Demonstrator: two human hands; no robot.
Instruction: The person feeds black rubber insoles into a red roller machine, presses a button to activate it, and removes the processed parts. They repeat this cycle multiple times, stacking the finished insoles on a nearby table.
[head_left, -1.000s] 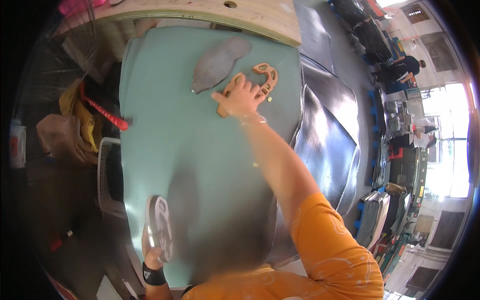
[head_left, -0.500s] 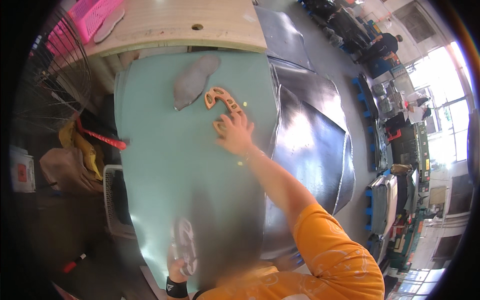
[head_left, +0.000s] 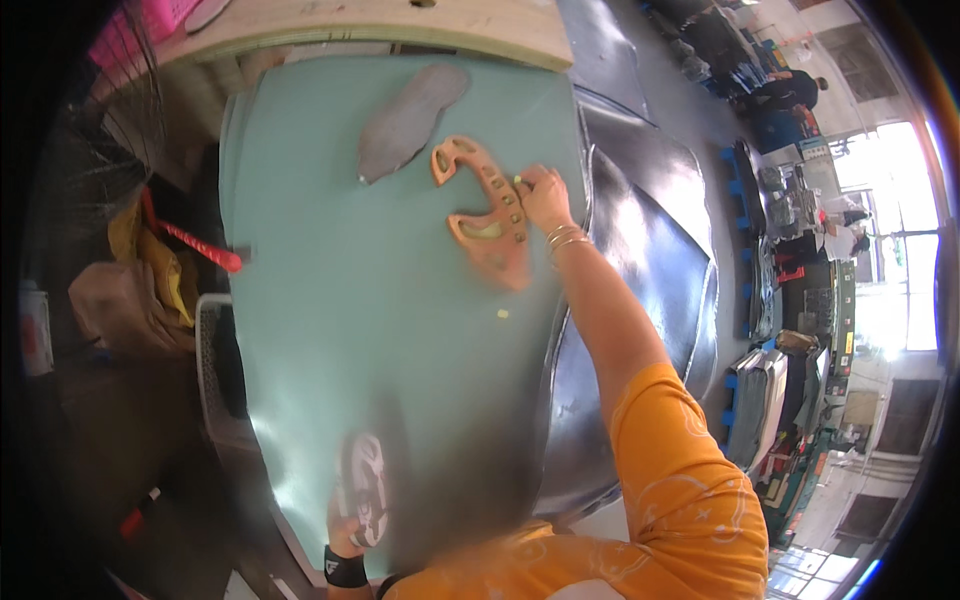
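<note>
In my left hand (head_left: 347,536), low in the picture, is a white and grey sole-shaped piece (head_left: 366,478) with cut-out shapes in it, its lower end gripped. My right hand (head_left: 546,199) has thumb and fingers pinched together on a small yellow-green bit (head_left: 518,180) by the right edge of the green sheet (head_left: 330,290). Just left of those fingers lies an orange curved piece (head_left: 508,222) with several holes. Beyond it rests a grey sole-shaped piece (head_left: 412,122). A second yellow-green bit (head_left: 502,314) lies on the sheet below the orange piece.
A wooden table (head_left: 330,28) borders the sheet's far end. Dark glossy sheets (head_left: 640,240) lie along the right. At left are a wire fan guard (head_left: 105,190), a red-handled tool (head_left: 195,245), a brown bag (head_left: 125,310) and a white crate (head_left: 215,370). Another person (head_left: 795,92) stands far right.
My right hand has left the orange piece, moving up and right to pinch the yellow-green bit. The whole view has shifted slightly. My left hand still grips the white and grey piece.
</note>
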